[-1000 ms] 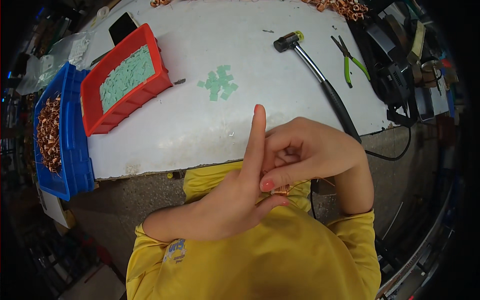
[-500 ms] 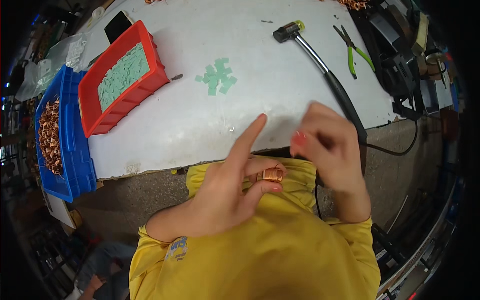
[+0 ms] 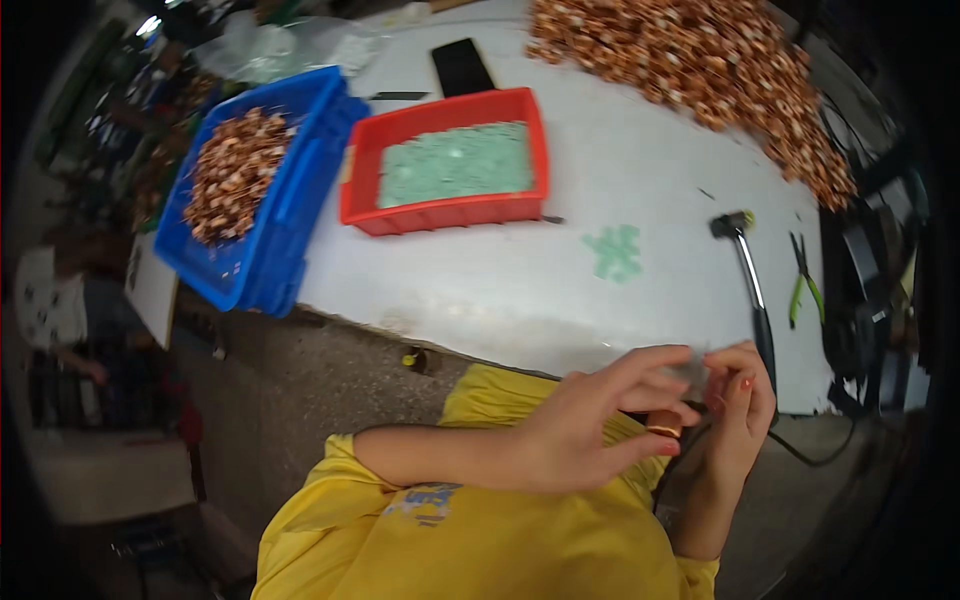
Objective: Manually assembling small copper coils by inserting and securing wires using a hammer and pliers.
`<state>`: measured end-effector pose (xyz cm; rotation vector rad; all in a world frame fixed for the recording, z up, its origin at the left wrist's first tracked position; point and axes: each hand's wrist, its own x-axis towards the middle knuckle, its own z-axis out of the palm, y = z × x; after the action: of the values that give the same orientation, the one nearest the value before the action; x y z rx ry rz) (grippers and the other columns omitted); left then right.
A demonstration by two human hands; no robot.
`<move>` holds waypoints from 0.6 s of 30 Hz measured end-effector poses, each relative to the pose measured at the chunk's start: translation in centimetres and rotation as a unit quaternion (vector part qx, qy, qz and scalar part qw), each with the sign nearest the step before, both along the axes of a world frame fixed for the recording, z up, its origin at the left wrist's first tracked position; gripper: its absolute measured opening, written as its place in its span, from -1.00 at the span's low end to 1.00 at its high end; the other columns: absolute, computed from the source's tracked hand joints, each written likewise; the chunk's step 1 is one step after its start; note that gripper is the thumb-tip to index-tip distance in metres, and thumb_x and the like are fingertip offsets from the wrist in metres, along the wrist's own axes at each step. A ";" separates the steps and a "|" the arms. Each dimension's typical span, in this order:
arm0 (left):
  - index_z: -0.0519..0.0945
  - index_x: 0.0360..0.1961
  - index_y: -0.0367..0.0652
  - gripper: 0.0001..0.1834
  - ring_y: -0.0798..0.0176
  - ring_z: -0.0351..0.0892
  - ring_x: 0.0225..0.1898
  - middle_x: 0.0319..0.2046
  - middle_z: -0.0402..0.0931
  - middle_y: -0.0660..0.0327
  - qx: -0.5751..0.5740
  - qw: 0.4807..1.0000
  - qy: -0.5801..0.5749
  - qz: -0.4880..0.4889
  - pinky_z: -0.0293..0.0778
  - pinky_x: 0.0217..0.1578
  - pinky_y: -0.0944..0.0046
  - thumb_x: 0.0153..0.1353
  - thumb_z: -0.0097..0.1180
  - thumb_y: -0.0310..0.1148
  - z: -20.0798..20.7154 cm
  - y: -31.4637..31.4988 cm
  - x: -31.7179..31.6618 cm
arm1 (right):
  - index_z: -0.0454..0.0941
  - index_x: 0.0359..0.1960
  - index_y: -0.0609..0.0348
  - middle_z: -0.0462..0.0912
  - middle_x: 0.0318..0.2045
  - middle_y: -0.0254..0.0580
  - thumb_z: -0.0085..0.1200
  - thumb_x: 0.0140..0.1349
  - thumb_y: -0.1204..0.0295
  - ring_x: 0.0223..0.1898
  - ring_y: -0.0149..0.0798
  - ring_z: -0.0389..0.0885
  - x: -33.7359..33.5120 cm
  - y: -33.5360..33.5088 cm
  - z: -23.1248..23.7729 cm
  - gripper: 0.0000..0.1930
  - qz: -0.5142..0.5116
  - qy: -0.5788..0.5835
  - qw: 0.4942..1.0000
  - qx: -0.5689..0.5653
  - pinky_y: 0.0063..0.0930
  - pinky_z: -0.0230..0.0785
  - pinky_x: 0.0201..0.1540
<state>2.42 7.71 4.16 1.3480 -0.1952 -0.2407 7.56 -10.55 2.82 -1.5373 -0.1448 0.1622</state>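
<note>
My left hand [image 3: 590, 425] is closed on a small copper coil [image 3: 664, 424], pinched between thumb and fingers in front of the yellow shirt. Close beside it on the right, my right hand [image 3: 738, 405] has its thumb and fingers drawn together near the left fingertips. Motion blur hides what, if anything, the right fingers hold. Beyond the hands, a loose cluster of pale green paper pieces [image 3: 614, 252] lies on the white table [image 3: 480, 305].
A red bin [image 3: 450, 212] holds many green pieces; left of it, a blue bin [image 3: 275, 262] holds copper parts. A large heap of copper parts [image 3: 690, 60] covers the far right. A hammer [image 3: 750, 275] and green-handled pliers [image 3: 802, 285] lie right. A black phone [image 3: 461, 67] lies behind the red bin.
The view has swung left, bringing the far copper heap into sight. My right hand has come in beside the left one, and the left forefinger, stretched out before, is now bent toward the right hand.
</note>
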 end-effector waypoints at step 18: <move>0.10 0.27 -0.31 -0.43 0.27 0.25 0.16 0.25 0.16 -0.02 -0.332 0.931 0.149 0.021 0.18 0.13 0.32 0.26 -0.05 -0.43 1.1 3.1 -0.2 | 0.54 -0.38 0.20 0.49 -0.46 -0.21 0.06 0.04 0.53 -0.44 -0.22 0.37 -1.4 7.0 -2.1 -0.90 0.187 -0.337 0.922 -0.035 -0.44 0.25 -0.25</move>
<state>2.23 10.79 5.23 0.6288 0.0146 -0.3055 6.16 -3.50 0.72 -1.5719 -0.9920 -0.0700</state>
